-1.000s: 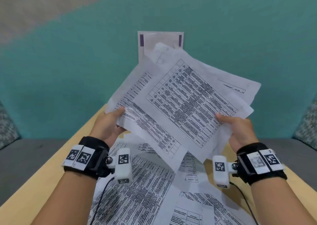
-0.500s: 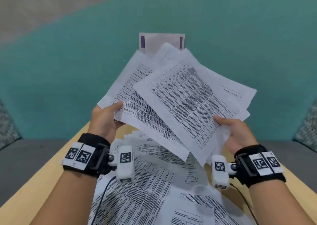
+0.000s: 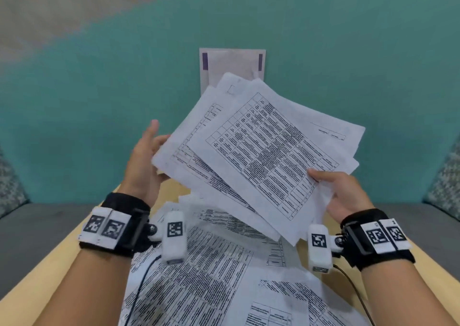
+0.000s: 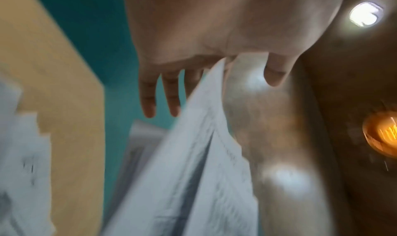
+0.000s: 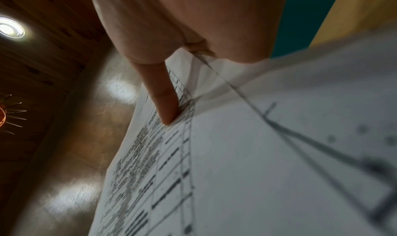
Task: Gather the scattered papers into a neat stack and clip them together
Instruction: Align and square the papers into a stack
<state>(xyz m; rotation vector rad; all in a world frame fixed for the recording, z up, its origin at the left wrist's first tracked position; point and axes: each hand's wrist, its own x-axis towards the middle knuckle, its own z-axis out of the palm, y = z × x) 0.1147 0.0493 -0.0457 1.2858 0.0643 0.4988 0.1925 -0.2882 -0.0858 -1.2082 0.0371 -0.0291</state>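
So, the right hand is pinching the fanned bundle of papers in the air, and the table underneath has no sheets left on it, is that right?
Not quite. The right hand does pinch the fanned bundle of papers in the air, but the table underneath has several printed sheets lying on it; the head view shows them.

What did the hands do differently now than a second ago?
The left hand let go of the held sheets: its thumb no longer pinches their left edge, and its fingers now stretch straight alongside it. The right hand still pinches their lower right corner, and the papers on the table lie as before.
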